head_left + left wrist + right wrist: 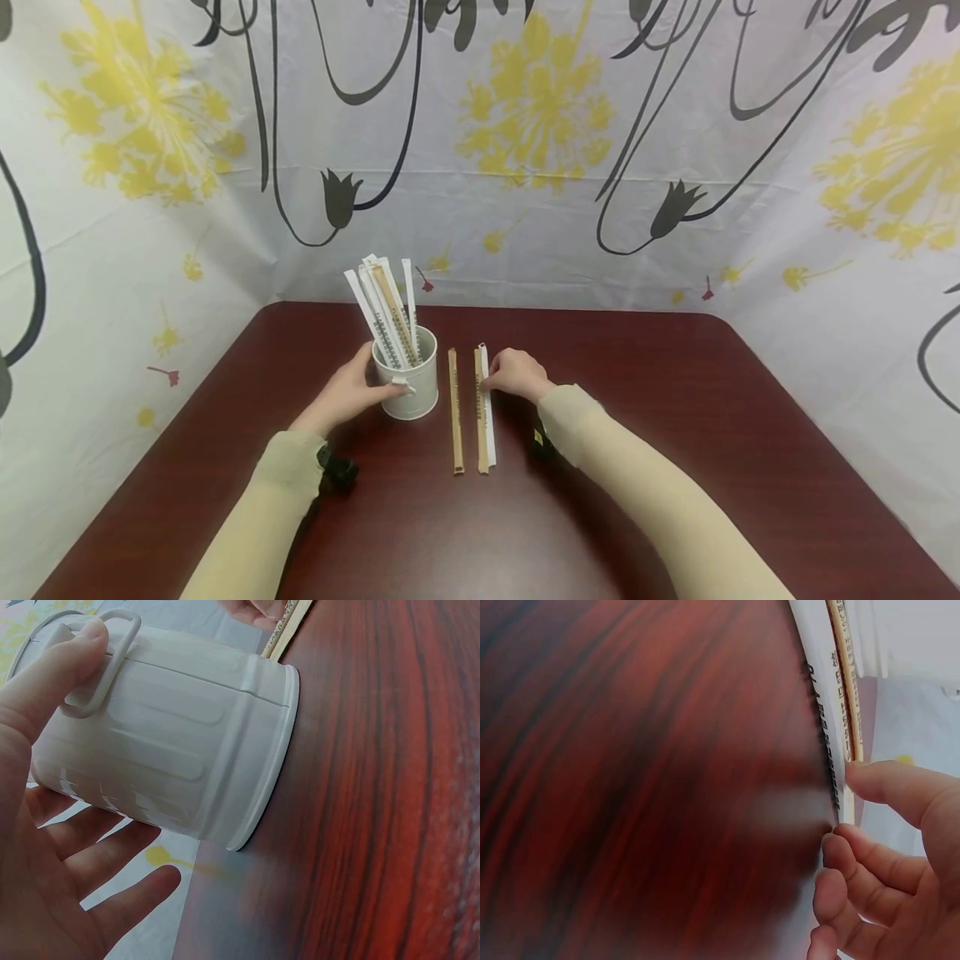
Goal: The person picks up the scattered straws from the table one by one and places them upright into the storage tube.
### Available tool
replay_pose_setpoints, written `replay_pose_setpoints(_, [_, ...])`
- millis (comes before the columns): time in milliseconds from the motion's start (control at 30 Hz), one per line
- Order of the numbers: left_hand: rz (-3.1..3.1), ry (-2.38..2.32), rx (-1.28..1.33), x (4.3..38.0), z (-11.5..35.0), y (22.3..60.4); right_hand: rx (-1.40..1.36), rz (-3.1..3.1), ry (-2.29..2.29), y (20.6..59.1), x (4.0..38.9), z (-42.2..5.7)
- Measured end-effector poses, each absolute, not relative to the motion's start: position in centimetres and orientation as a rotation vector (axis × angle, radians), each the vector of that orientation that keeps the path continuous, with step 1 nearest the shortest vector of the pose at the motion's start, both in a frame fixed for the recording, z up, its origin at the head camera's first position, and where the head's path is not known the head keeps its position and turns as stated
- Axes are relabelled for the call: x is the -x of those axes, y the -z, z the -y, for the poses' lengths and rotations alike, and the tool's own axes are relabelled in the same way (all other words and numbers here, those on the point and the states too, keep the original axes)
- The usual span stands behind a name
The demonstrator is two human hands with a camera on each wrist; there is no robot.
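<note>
A small white metal bucket point(417, 393) stands upright on the table, holding several white and brown paper-wrapped sticks point(384, 312) with printed text. My left hand point(347, 393) grips its side. In the left wrist view, the thumb lies on the bucket's wire-like handle point(135, 643) and the fingers reach around the far side. To the right, my right hand point(519, 372) pinches a white paper-wrapped stick point(490, 429) between thumb and forefinger near its far half. Close along its left side lies a brown paper-wrapped stick point(481, 433); printing shows on the white stick point(821, 682) in the right wrist view.
Another brown wrapped stick point(455, 417) lies between the bucket and the pair, roughly parallel to them. The dark red wood-grain table point(420, 525) ends at a patterned cloth point(540, 233) behind and at both sides. Each wrist wears a small dark camera.
</note>
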State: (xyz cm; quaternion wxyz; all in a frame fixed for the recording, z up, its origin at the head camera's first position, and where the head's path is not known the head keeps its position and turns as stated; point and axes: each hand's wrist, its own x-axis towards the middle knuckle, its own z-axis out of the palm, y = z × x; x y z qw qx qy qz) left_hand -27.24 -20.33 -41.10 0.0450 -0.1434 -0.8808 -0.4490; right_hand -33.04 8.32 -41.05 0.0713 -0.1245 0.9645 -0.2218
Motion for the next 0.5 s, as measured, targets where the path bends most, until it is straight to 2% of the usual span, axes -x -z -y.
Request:
replay_pose_setpoints(267, [2.682, 1.442, 0.47, 25.4, 19.5, 38.5, 0.3, -2.972, 0.52, 40.8, 32.9, -7.4])
replay_pose_setpoints(500, [2.704, 1.387, 0.436, 27.1, 20.3, 40.8, 0.273, -2.97, 0.452, 40.7, 33.1, -7.2])
